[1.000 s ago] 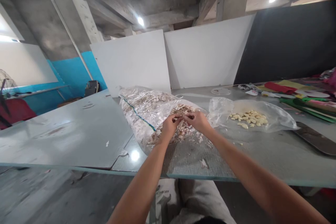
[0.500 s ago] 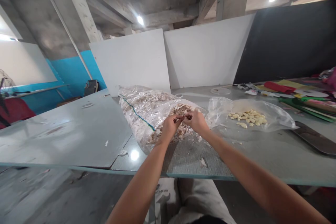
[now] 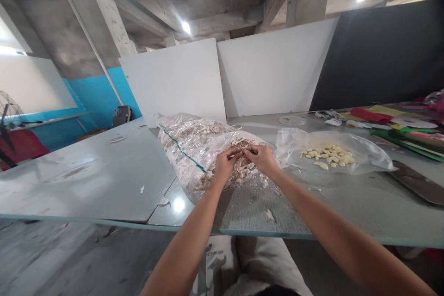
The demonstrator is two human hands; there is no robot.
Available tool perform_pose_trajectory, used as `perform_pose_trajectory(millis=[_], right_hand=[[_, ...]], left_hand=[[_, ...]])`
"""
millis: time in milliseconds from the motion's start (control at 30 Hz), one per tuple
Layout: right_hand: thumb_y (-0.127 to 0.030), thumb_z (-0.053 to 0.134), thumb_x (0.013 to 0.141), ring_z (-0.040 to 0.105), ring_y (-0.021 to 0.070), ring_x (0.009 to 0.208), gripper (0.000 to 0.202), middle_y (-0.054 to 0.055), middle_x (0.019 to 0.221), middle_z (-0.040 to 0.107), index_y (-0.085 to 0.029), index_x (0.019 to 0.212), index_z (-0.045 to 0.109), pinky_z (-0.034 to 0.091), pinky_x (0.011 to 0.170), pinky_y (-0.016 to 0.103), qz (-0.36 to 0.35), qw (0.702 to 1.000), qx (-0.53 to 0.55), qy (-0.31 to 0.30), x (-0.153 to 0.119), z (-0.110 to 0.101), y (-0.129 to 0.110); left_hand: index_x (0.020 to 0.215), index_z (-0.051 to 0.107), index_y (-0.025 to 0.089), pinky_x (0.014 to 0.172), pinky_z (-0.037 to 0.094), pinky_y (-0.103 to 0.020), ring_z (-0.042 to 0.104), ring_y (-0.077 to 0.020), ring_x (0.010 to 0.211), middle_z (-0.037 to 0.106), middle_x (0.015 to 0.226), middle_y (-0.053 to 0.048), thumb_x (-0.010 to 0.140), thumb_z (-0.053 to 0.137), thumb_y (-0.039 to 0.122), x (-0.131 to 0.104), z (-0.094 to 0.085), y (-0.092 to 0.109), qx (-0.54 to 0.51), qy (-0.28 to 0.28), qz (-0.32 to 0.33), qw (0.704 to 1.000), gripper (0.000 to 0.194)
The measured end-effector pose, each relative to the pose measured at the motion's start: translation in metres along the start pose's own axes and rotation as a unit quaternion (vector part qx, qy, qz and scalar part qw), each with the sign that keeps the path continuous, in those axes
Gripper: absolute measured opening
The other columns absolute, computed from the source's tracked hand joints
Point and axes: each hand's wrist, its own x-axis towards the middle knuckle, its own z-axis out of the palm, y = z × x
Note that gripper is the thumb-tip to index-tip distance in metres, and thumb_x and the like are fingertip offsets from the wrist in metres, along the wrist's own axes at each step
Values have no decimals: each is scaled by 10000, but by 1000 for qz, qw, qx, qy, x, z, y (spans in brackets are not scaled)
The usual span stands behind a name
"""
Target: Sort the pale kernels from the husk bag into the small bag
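Observation:
My left hand (image 3: pixel 226 163) and my right hand (image 3: pixel 261 156) meet fingertip to fingertip over a heap of papery, pinkish-white garlic skins (image 3: pixel 243 173). Both are closed in a pinch; whatever small thing lies between the fingers is hidden. The heap spills from the mouth of a big clear plastic bag (image 3: pixel 187 141), which has a blue-green stripe and holds more skins. To the right, pale yellow peeled garlic cloves (image 3: pixel 331 155) lie in a loose pile on a second clear plastic bag (image 3: pixel 371 155), apart from both hands.
Loose skin bits dot the grey table (image 3: pixel 104 175) near its front edge. At right lies a dark flat tray-like object (image 3: pixel 418 182). Coloured sheets and a red roll (image 3: pixel 371 114) crowd the far right. White panels (image 3: pixel 173 85) stand behind the table.
My hands stay over the skins, still pinching, with small shifts of the fingers. The view has moved very slightly; the bags and cloves lie as before.

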Motion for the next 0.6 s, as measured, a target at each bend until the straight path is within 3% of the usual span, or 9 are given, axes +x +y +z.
perform_pose_trajectory(millis=[167, 367, 600], right_hand=[[-371, 498, 767, 584, 128, 562, 287, 11, 580, 642, -172, 815, 699, 427, 520, 199, -27, 999, -29, 5, -1, -4, -5], [-367, 525, 753, 595, 128, 559, 274, 8, 587, 643, -170, 825, 703, 449, 529, 205, -18, 1000, 0, -13, 0, -5, -3], [-477, 597, 693, 597, 127, 524, 360, 23, 566, 626, -132, 754, 680, 516, 526, 236, 56, 986, 150, -40, 2, -3, 4]], left_hand=[[864, 680, 150, 744, 483, -274, 636, -179, 835, 696, 883, -70, 686, 640, 319, 0, -1, 0, -16, 11, -12, 1000, 249], [807, 677, 141, 659, 482, -248, 634, -166, 724, 668, 640, -29, 642, 674, 339, 1, -2, 0, -33, 20, -42, 998, 257], [828, 694, 150, 717, 485, -264, 631, -173, 809, 699, 829, -61, 691, 630, 345, -1, -1, 5, 16, 2, 0, 1000, 246]])
